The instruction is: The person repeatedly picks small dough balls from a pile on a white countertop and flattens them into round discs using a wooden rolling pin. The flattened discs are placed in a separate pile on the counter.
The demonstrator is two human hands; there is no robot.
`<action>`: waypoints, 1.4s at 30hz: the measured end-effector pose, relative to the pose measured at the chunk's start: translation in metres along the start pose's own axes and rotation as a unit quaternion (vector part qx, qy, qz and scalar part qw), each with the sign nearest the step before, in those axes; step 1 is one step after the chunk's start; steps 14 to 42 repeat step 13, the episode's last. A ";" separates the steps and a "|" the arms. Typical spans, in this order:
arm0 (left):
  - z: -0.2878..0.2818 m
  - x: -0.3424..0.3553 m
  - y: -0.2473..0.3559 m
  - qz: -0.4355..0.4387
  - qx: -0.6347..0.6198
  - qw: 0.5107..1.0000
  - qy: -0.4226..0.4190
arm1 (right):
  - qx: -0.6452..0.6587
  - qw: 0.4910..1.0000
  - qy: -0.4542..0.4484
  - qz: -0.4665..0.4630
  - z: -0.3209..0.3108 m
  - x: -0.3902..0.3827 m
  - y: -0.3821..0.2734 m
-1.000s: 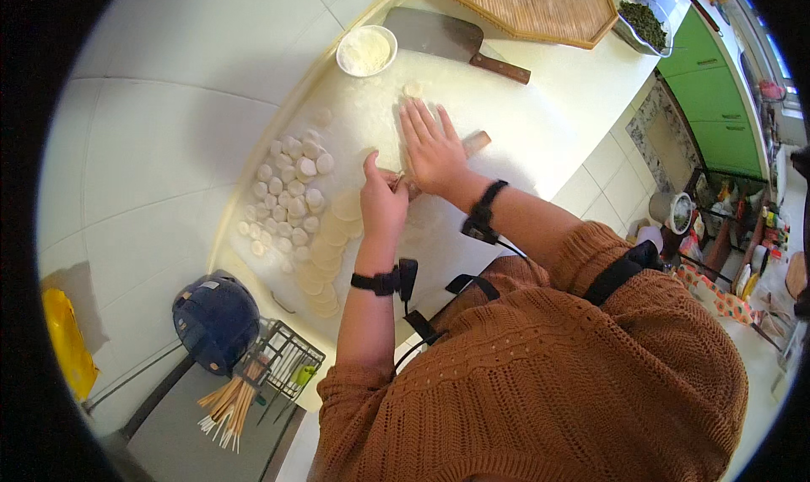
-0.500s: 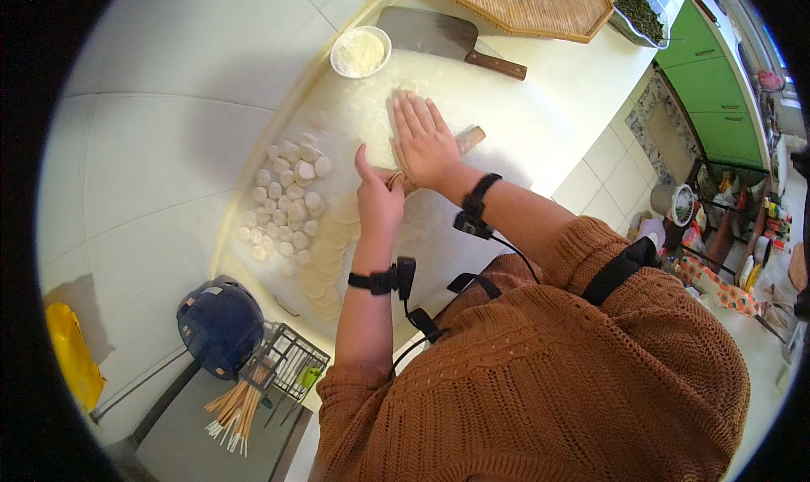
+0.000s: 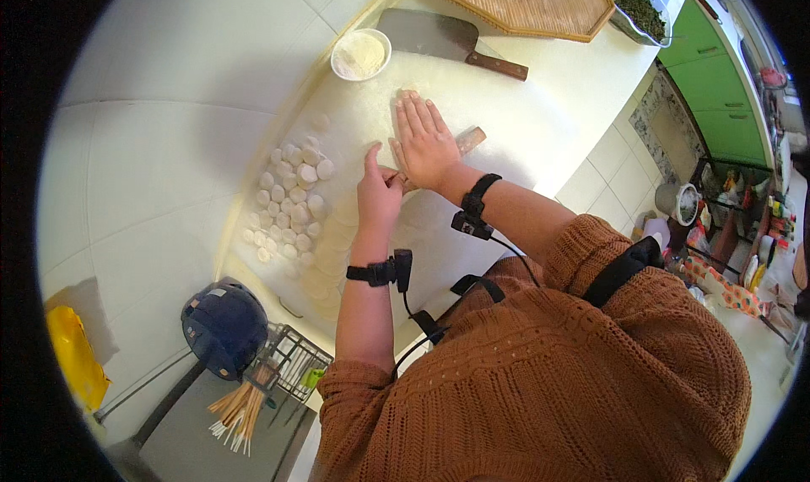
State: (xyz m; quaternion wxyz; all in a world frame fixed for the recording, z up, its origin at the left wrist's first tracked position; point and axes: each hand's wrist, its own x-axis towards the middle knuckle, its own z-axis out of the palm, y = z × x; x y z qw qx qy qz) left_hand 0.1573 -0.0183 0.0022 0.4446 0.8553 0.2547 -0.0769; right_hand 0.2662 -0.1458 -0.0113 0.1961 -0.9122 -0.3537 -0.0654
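My right hand [image 3: 426, 148] lies flat with its fingers stretched out over a wooden rolling pin [image 3: 471, 141], whose end sticks out past the wrist side. Close beside it, my left hand [image 3: 381, 197] has its index finger pointing away and the other fingers curled in by the pin's near end. What those curled fingers grip is hidden. To the left lie several small floured dough pieces [image 3: 289, 197]. A row of overlapping flat dough rounds [image 3: 325, 267] runs toward me along the pale, floured work surface [image 3: 506, 102].
Beyond my hands are a white bowl of flour [image 3: 361, 56], a cleaver [image 3: 430, 36] and a woven bamboo tray [image 3: 523, 5]. A bowl of chopped greens [image 3: 639, 16] stands at the far right. Near left, a dark blue rounded object [image 3: 224, 328] stands beside a wire rack with chopsticks [image 3: 240, 410].
My left hand has shifted very slightly, its index finger a little more upright. My right hand stays flat on the rolling pin in nearly the same place.
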 end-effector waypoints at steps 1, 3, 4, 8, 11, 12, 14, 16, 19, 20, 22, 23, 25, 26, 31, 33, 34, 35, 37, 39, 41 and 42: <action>-0.007 0.007 -0.002 0.014 0.010 0.999 -0.033 | 0.007 1.000 -0.005 -0.013 -0.005 -0.008 0.001; -0.006 0.007 -0.011 0.021 -0.031 0.999 -0.034 | 0.004 0.998 -0.035 -0.043 -0.028 -0.058 0.011; -0.002 0.000 -0.017 0.015 -0.083 0.996 -0.004 | 0.026 0.993 -0.116 -0.025 -0.043 -0.088 0.018; 0.014 -0.032 -0.029 -0.154 -0.306 0.934 0.097 | 0.034 0.987 -0.156 -0.023 -0.065 -0.135 0.020; 0.008 -0.028 -0.018 -0.057 -0.129 0.989 0.055 | -0.011 0.996 -0.083 -0.029 -0.020 -0.064 0.012; 0.002 -0.023 -0.009 -0.021 -0.059 0.997 0.040 | 0.030 0.999 -0.006 -0.016 -0.008 -0.034 0.001; -0.005 -0.014 0.003 -0.027 -0.019 0.999 0.007 | 0.028 0.999 -0.023 0.004 -0.004 -0.006 -0.004; -0.005 -0.014 0.003 -0.027 -0.019 0.999 0.007 | 0.028 0.999 -0.023 0.004 -0.004 -0.006 -0.004; -0.005 -0.014 0.003 -0.027 -0.019 0.999 0.007 | 0.028 0.999 -0.023 0.004 -0.004 -0.006 -0.004; -0.005 -0.014 0.003 -0.027 -0.019 0.999 0.007 | 0.028 0.999 -0.023 0.004 -0.004 -0.006 -0.004; -0.005 -0.014 0.003 -0.027 -0.019 0.999 0.007 | 0.028 0.999 -0.023 0.004 -0.004 -0.006 -0.004; -0.005 -0.014 0.003 -0.027 -0.019 0.999 0.007 | 0.028 0.999 -0.023 0.004 -0.004 -0.006 -0.004; -0.005 -0.014 0.003 -0.027 -0.019 0.999 0.007 | 0.028 0.999 -0.023 0.004 -0.004 -0.006 -0.004; -0.005 -0.014 0.003 -0.027 -0.019 0.999 0.007 | 0.028 0.999 -0.023 0.004 -0.004 -0.006 -0.004; -0.005 -0.014 0.003 -0.027 -0.019 0.999 0.007 | 0.028 0.999 -0.023 0.004 -0.004 -0.006 -0.004; -0.005 -0.014 0.003 -0.027 -0.019 0.999 0.007 | 0.028 0.999 -0.023 0.004 -0.004 -0.006 -0.004; -0.005 -0.014 0.003 -0.027 -0.019 0.999 0.007 | 0.028 0.999 -0.023 0.004 -0.004 -0.006 -0.004; -0.005 -0.014 0.003 -0.027 -0.019 0.999 0.007 | 0.028 0.999 -0.023 0.004 -0.004 -0.006 -0.004; -0.005 -0.014 0.003 -0.027 -0.019 0.999 0.007 | 0.028 0.999 -0.023 0.004 -0.004 -0.006 -0.004; -0.005 -0.014 0.003 -0.027 -0.019 0.999 0.007 | 0.028 0.999 -0.023 0.004 -0.004 -0.006 -0.004; -0.005 -0.014 0.003 -0.027 -0.019 0.999 0.007 | 0.028 0.999 -0.023 0.004 -0.004 -0.006 -0.004; -0.005 -0.014 0.003 -0.027 -0.019 0.999 0.007 | 0.028 0.999 -0.023 0.004 -0.004 -0.006 -0.004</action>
